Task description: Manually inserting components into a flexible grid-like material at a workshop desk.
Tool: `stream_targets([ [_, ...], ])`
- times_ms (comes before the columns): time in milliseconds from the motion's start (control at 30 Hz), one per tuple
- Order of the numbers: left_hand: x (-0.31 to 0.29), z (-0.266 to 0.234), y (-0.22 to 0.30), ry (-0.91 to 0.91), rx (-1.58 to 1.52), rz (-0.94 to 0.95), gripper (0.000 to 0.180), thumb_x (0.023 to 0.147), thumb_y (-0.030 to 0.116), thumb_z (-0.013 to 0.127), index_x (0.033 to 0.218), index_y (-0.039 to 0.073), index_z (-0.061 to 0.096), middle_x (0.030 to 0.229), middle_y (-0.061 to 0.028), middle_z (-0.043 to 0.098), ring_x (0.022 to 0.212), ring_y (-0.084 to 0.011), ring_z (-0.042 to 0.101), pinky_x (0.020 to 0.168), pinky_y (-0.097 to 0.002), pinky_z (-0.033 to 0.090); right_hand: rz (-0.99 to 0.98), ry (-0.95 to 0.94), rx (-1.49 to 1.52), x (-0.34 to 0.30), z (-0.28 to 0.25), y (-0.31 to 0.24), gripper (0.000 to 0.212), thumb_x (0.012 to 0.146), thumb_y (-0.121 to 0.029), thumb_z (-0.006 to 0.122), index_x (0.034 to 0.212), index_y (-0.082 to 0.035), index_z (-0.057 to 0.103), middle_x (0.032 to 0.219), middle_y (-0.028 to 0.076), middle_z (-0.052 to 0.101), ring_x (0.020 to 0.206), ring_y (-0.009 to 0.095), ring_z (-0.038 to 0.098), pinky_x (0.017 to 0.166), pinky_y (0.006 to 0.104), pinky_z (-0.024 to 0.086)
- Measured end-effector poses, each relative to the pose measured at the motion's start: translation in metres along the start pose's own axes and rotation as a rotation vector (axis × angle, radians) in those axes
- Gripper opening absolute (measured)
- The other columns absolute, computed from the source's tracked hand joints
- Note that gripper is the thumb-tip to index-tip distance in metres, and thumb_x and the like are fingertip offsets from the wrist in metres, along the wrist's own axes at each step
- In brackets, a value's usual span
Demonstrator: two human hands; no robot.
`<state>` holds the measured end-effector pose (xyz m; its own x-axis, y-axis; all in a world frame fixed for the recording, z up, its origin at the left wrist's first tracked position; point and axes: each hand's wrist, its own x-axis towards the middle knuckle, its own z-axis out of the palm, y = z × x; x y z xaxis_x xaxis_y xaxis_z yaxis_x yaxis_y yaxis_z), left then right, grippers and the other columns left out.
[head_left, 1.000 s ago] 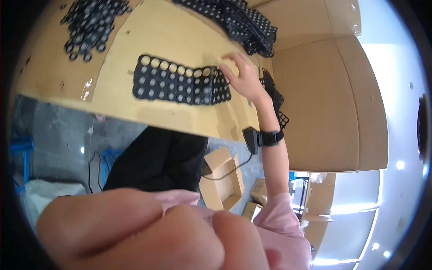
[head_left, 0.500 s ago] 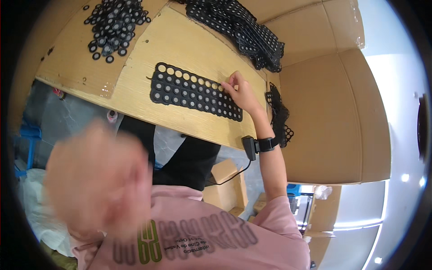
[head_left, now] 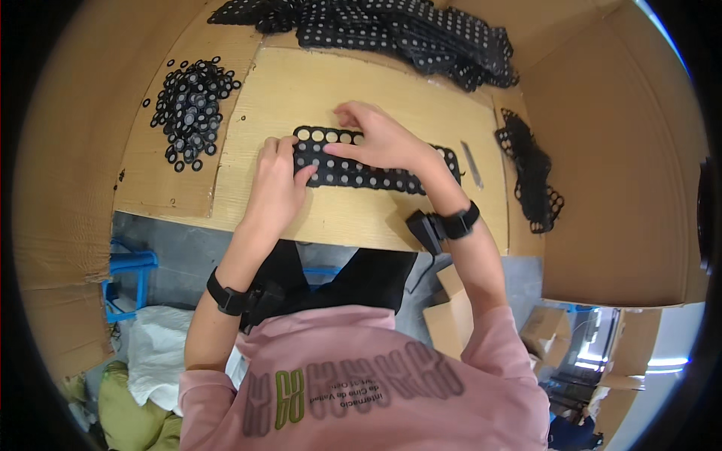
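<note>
A black perforated strip sheet lies flat on the table. Grey centres fill its lower rows, while rings along its far row show the table through them. My left hand grips the sheet's left end, thumb on top and fingers at the far corner. Over the sheet's middle, my right hand is spread, thumb apart from the bent fingers, with nothing visible between them. It hides part of the far row. A loose pile of small black rings with grey centres lies to the left.
More black perforated sheets are heaped along the back. Strips of empty black mesh lie at the right, near a thin metal blade-like tool. Tall cardboard walls border the table. Below stands a blue stool.
My left hand, blurred near the camera before, has come down onto the sheet's left end. My right hand has shifted left along the sheet and spread its fingers. The view has turned.
</note>
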<state>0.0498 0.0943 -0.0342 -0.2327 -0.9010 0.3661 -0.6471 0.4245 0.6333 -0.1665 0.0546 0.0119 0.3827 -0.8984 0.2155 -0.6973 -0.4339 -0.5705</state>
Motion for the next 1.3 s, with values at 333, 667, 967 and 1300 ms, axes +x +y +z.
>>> stream_targets([
  [333,-0.002,0.002,0.007,0.056,-0.147,-0.069,0.042,0.078,0.003,0.077,0.117,0.004,0.062,0.097,-0.0059,0.064,0.073,-0.0140,0.053,0.070,-0.0267,0.047,-0.121,-0.069,-0.028,0.003,0.019,0.010,0.041,0.073,-0.029,0.085,0.098,-0.004,0.063,0.094,0.014,0.061,0.097,0.031,0.052,0.084,0.0397,0.046],
  [667,-0.004,0.002,0.008,0.056,-0.221,-0.078,0.030,0.083,0.006,0.075,0.111,0.001,0.065,0.094,-0.0055,0.068,0.072,-0.0085,0.060,0.069,-0.0232,0.048,-0.048,-0.128,0.338,-0.006,0.024,0.004,0.028,0.084,-0.013,0.074,0.104,0.002,0.064,0.089,0.015,0.068,0.082,0.023,0.061,0.077,0.0341,0.048],
  [967,-0.004,0.003,0.012,0.164,-0.237,-0.128,0.020,0.078,0.007,0.073,0.096,-0.002,0.069,0.082,-0.0078,0.071,0.075,-0.0124,0.067,0.072,-0.0253,0.053,-0.116,-0.189,0.400,-0.010,0.028,0.001,0.021,0.088,-0.010,0.069,0.102,0.005,0.065,0.092,0.014,0.067,0.088,0.020,0.063,0.081,0.0310,0.049],
  [1300,-0.002,0.003,0.009,0.190,-0.332,-0.132,0.025,0.070,0.014,0.075,0.088,-0.002,0.070,0.078,-0.0117,0.071,0.073,-0.0173,0.069,0.072,-0.0286,0.055,-0.031,-0.144,0.310,-0.012,0.029,-0.013,0.023,0.085,-0.013,0.072,0.101,0.004,0.069,0.093,0.015,0.068,0.085,0.021,0.062,0.075,0.0313,0.048],
])
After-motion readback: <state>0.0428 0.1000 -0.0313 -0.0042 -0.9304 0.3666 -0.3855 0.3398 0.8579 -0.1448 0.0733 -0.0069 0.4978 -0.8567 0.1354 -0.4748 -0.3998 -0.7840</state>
